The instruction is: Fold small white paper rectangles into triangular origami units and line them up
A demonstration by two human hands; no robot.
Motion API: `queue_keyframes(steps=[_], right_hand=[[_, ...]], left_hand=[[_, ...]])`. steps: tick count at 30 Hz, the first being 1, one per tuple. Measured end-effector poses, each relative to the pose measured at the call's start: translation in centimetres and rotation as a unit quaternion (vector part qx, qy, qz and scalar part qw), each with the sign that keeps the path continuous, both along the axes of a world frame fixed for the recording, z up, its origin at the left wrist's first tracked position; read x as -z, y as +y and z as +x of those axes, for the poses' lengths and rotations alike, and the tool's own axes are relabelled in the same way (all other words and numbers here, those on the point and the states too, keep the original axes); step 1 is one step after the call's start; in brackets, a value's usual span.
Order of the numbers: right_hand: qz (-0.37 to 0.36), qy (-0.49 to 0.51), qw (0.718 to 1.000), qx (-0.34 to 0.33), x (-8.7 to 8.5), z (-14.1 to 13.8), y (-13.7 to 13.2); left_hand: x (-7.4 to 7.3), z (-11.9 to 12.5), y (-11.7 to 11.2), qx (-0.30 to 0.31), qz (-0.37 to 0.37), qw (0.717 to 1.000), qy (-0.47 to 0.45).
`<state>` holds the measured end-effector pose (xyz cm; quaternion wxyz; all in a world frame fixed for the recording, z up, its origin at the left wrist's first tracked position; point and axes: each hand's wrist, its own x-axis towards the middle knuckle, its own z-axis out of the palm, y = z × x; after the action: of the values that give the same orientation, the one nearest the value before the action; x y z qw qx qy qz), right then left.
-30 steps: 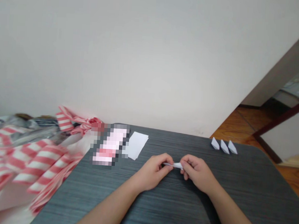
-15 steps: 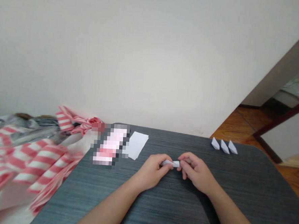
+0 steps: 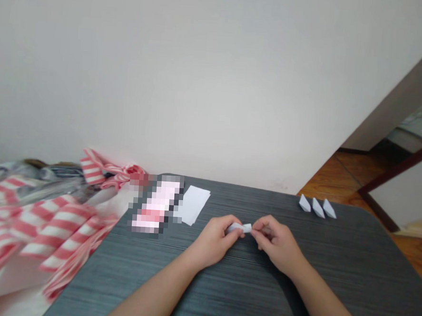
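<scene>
Both my hands rest on the dark grey table and pinch one small folded white paper piece between them. My left hand grips its left end with curled fingers. My right hand pinches its right end with thumb and forefinger. The paper is held just above the tabletop, mostly covered by my fingers. A small stack of flat white paper sheets lies a little to the left behind my left hand.
Three small folded white paper shapes stand in a row at the table's far right. A pixelated pink and white item lies next to the sheets. Red and white striped cloth is heaped at the left. Wooden floor shows at the right.
My hands have shifted slightly away from me and closer together, and less of the folded paper shows between the fingers. Everything else on the table is unchanged.
</scene>
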<state>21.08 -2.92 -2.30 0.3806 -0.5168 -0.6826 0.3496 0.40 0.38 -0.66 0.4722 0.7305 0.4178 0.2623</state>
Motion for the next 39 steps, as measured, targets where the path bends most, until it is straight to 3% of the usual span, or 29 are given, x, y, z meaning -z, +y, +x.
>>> queue_keyframes(steps=[4, 16, 31, 39], right_hand=[[0.07, -0.037, 0.996, -0.04, -0.44, 0.27, -0.02], [0.142, -0.088, 0.983, -0.071, -0.22, 0.54, 0.32], [0.091, -0.069, 0.992, -0.059, -0.59, 0.05, 0.4], [0.093, -0.064, 0.992, -0.063, -0.97, -0.21, 0.42]], left_hand=[[0.51, 0.04, 0.1, -0.017, -0.034, 0.999, -0.025], [0.41, 0.06, 0.08, -0.02, -0.034, 0.999, -0.02], [0.62, 0.02, 0.15, 0.003, 0.049, 0.998, -0.027], [0.51, -0.01, 0.0, 0.022, 0.051, 0.998, -0.041]])
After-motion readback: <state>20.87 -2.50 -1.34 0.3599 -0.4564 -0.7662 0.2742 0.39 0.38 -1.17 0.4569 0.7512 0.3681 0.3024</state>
